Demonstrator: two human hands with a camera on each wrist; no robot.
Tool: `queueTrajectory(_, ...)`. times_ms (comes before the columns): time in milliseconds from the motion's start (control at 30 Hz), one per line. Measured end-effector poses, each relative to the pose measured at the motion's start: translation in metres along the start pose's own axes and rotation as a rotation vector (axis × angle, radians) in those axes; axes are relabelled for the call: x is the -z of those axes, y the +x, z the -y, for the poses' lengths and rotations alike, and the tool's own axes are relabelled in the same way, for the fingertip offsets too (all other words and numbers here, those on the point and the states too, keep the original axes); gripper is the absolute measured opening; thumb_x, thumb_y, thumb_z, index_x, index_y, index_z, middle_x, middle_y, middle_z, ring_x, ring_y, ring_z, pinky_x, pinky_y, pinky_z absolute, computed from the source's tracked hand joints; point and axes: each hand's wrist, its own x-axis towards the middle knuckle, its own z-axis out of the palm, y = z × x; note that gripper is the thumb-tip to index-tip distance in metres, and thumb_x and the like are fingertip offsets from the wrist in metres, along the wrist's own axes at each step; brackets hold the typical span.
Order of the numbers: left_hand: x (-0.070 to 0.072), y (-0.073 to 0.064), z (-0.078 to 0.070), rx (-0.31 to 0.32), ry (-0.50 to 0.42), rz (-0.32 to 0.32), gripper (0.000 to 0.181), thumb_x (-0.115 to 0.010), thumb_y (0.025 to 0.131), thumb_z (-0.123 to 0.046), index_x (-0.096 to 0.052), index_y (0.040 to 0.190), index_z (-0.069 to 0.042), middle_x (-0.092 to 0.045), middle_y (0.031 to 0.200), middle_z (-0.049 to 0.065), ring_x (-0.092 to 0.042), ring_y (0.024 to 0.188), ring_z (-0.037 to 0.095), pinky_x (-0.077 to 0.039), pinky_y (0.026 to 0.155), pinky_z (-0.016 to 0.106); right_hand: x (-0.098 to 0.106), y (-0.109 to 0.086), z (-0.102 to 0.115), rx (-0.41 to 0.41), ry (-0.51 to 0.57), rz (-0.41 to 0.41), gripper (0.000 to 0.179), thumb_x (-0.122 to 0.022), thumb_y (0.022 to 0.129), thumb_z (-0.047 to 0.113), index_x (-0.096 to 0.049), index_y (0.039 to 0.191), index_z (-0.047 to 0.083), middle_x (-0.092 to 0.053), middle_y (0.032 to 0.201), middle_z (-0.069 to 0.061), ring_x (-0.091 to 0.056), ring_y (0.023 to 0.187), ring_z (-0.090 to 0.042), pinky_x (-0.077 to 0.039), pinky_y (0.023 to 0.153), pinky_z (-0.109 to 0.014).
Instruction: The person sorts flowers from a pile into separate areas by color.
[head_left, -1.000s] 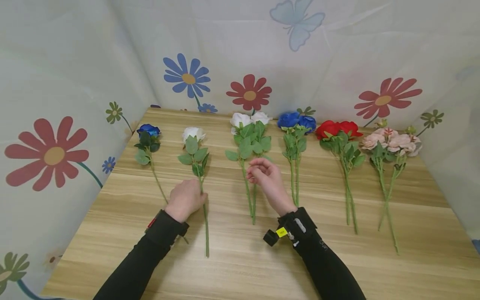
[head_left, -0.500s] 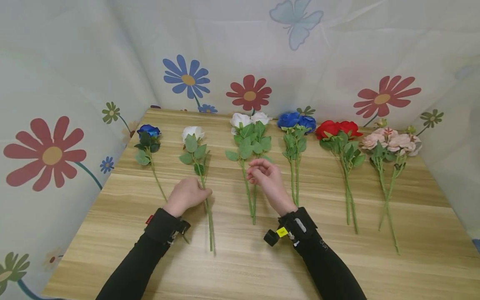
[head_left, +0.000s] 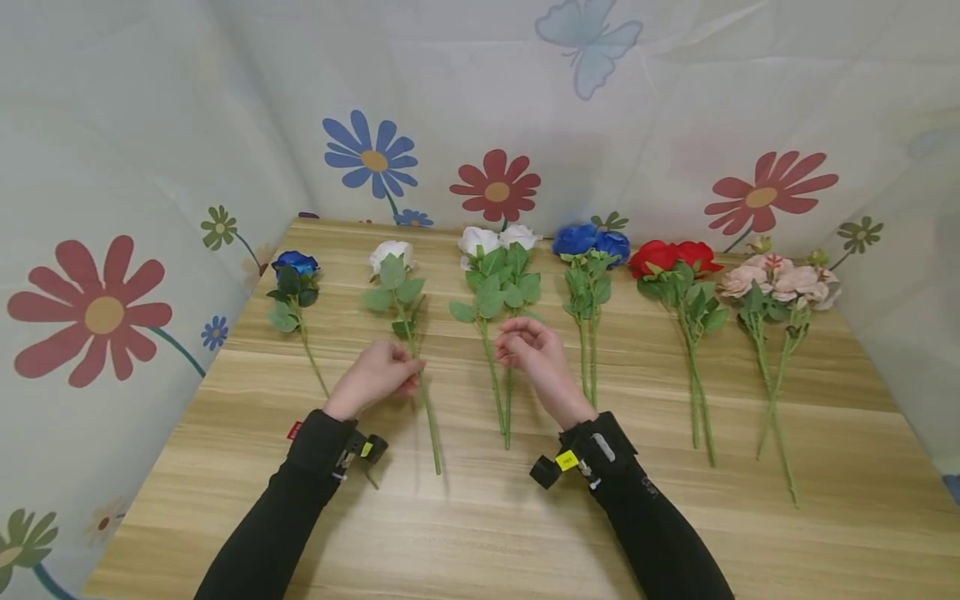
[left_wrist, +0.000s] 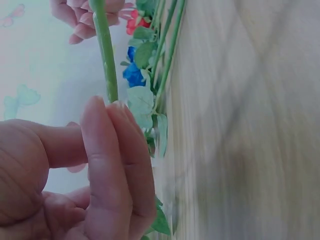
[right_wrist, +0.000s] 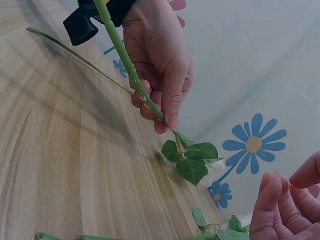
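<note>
My left hand pinches the green stem of a single white rose between thumb and fingertips, just below its leaves. In the right wrist view the stem slants above the wooden table, its lower end raised and a shadow beneath. My right hand hovers over the stems of a pair of white roses, fingers loosely bent, holding nothing. Its thumb and fingertips come close together in the right wrist view. A single blue rose lies left of the left hand, part of its stem hidden under that wrist.
Right of the white pair lie two blue roses, two red roses and a bunch of pink flowers, stems toward me. A flower-printed curtain stands behind the wooden table and along its sides.
My left hand has raised the white rose; its stem end has swung right and away from me, and the bloom has shifted slightly right. The right hand stays almost where it was.
</note>
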Motion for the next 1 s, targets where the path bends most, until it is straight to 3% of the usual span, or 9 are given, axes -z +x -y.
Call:
queueTrajectory(100, -0.001, 0.003, -0.003, -0.012, -0.002, -0.011, 0.031, -0.058, 0.102, -0.019, -0.068, 0.078, -0.002, -0.068, 0.068, 0.003, -0.063, 0.061, 0.012, -0.048, 0.06, 0.023, 0.002, 0.0, 0.001, 0.004, 0.006, -0.006, 0.022, -0.049, 0.102, 0.003, -0.052, 0.121, -0.007, -0.063, 0.09, 0.003, -0.063, 0.081, -0.01, -0.055, 0.075, -0.023)
queueTrajectory(233, -0.003, 0.005, -0.013, -0.034, -0.014, -0.03, 0.029, -0.057, 0.103, -0.019, -0.069, 0.085, 0.0, -0.069, 0.072, 0.004, -0.068, 0.066, 0.016, -0.057, 0.067, 0.029, 0.005, 0.001, 0.001, 0.007, 0.011, -0.006, 0.021, -0.05, 0.102, 0.003, -0.053, 0.12, -0.006, -0.063, 0.09, 0.003, -0.063, 0.081, -0.01, -0.055, 0.075, -0.023)
queueTrajectory(400, -0.005, 0.009, -0.03, -0.068, -0.029, -0.06, 0.029, -0.055, 0.104, -0.019, -0.069, 0.101, 0.006, -0.072, 0.08, 0.01, -0.073, 0.078, 0.03, -0.062, 0.075, 0.039, 0.009, 0.0, 0.003, 0.011, 0.004, -0.009, 0.017, -0.05, 0.101, 0.004, -0.056, 0.117, -0.001, -0.065, 0.094, -0.003, -0.063, 0.082, -0.011, -0.056, 0.077, -0.026)
queueTrajectory(533, -0.005, 0.015, -0.045, -0.101, -0.044, -0.081, 0.032, -0.056, 0.104, -0.021, -0.066, 0.114, 0.008, -0.072, 0.086, 0.015, -0.074, 0.078, 0.029, -0.062, 0.08, 0.044, 0.01, 0.002, 0.005, 0.016, -0.01, 0.004, 0.017, -0.051, 0.102, 0.005, -0.057, 0.117, -0.001, -0.065, 0.095, -0.005, -0.063, 0.082, -0.011, -0.057, 0.079, -0.028)
queueTrajectory(633, -0.007, 0.019, -0.056, -0.142, -0.029, -0.099, 0.032, -0.057, 0.104, -0.022, -0.067, 0.112, 0.007, -0.072, 0.087, 0.018, -0.073, 0.077, 0.029, -0.062, 0.08, 0.046, 0.011, 0.003, 0.005, 0.011, -0.037, 0.018, 0.019, -0.052, 0.101, 0.005, -0.057, 0.118, -0.004, -0.066, 0.091, -0.001, -0.064, 0.082, -0.011, -0.057, 0.078, -0.027)
queueTrajectory(767, -0.015, 0.025, -0.065, -0.185, -0.042, -0.104, 0.029, -0.057, 0.104, -0.022, -0.069, 0.104, 0.005, -0.071, 0.083, 0.016, -0.072, 0.083, 0.04, -0.061, 0.08, 0.049, 0.012, 0.003, 0.002, -0.007, -0.122, 0.077, 0.027, -0.053, 0.101, 0.007, -0.057, 0.123, -0.009, -0.069, 0.093, -0.006, -0.065, 0.081, -0.011, -0.058, 0.078, -0.028)
queueTrajectory(1000, -0.029, 0.035, -0.064, -0.23, -0.098, -0.084, 0.025, -0.059, 0.103, -0.017, -0.069, 0.099, 0.005, -0.07, 0.081, 0.019, -0.071, 0.082, 0.044, -0.061, 0.078, 0.051, 0.014, 0.002, -0.003, -0.041, -0.217, 0.263, 0.036, -0.053, 0.102, 0.011, -0.056, 0.129, -0.012, -0.067, 0.107, -0.028, -0.065, 0.079, -0.012, -0.055, 0.071, -0.025)
